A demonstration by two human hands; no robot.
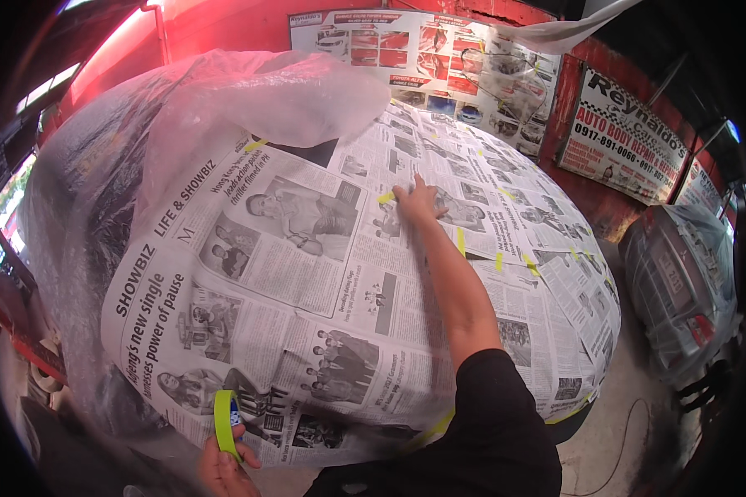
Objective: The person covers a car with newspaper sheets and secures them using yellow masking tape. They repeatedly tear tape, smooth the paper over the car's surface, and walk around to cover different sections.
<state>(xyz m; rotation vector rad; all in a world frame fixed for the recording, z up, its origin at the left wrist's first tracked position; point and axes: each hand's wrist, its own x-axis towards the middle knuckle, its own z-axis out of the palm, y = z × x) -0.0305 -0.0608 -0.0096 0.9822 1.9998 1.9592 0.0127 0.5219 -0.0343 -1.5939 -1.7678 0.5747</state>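
Note:
A roll of yellow-green masking tape [225,421] is in my left hand [225,474], low at the left, with the fingers wrapped round its lower side. Far forward, my right arm reaches across newspaper sheets [331,290] that cover a large rounded body, probably a car. My right hand [420,203] lies on the paper with its fingers spread and nothing held. Next to its thumb a short strip of yellow tape [385,198] sticks to the paper. More yellow strips [461,241] join the sheets to the right of my forearm.
Clear plastic sheeting [91,190] drapes over the left and far side. Another car [680,277] under plastic stands at the right. A thin cable [626,447] lies on the concrete floor. Printed banners [622,132] hang on the red wall behind.

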